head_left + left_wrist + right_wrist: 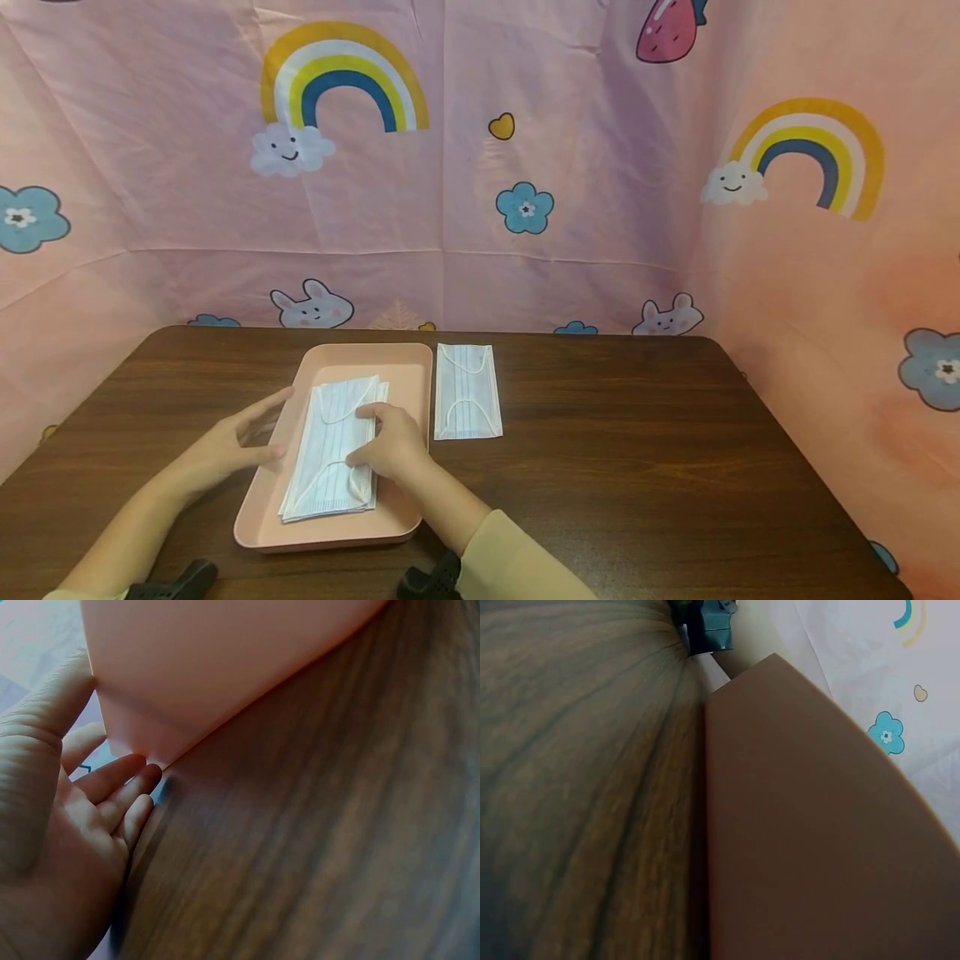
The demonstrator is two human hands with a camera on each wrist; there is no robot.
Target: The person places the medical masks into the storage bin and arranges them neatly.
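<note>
A pink tray (408,358) holds a small stack of light blue face masks (330,437) with white ear loops. My left hand (221,450) is at the tray's left side, thumb and index finger spread apart at the rim. In the left wrist view, its fingers (109,780) lie by the outer wall. My right hand (397,446) reaches over the tray's right rim. Its thumb and index fingertips touch the top mask near its right edge, spread apart; the other fingers are hidden. The right wrist view shows the tray's outer wall (817,825), not the hand.
Another face mask (467,392) lies flat on the brown wooden table (637,467), just right of the tray. A patterned cloth (480,275) with rainbows, flowers and rabbits hangs behind and beside the table. Dark straps (431,579) sit at both wrists.
</note>
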